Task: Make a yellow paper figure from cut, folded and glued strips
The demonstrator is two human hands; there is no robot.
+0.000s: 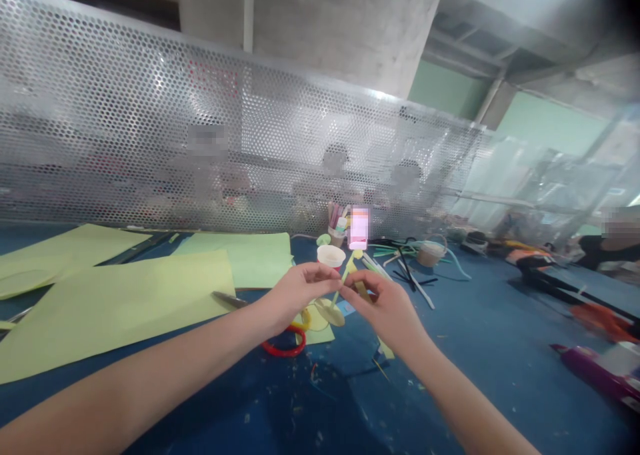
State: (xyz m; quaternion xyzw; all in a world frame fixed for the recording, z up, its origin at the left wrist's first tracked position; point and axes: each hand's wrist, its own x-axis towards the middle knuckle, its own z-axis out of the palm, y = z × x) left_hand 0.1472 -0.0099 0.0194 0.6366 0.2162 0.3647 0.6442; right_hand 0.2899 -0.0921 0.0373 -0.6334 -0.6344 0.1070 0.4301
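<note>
My left hand (305, 292) and my right hand (383, 302) meet over the table, fingertips pinched on a thin pale green stick (337, 298). At the lower end of the stick is a round pale yellow disc (332, 314). Whether the two are one piece, I cannot tell. Below my left wrist lie scissors (283, 351) with red and yellow handles, partly hidden by my forearm. Cut yellow paper (319, 335) lies under the disc. Just behind my fingers stands a white paper cup (331, 255).
Large yellow-green sheets (150, 308) cover the left side of the blue table (465, 375). Behind are a lit phone (359, 227), a cup of pens (337, 232), black and green strips (410, 268) and a small bucket (431, 254). A perforated metal screen (125, 128) borders the table; people sit beyond it.
</note>
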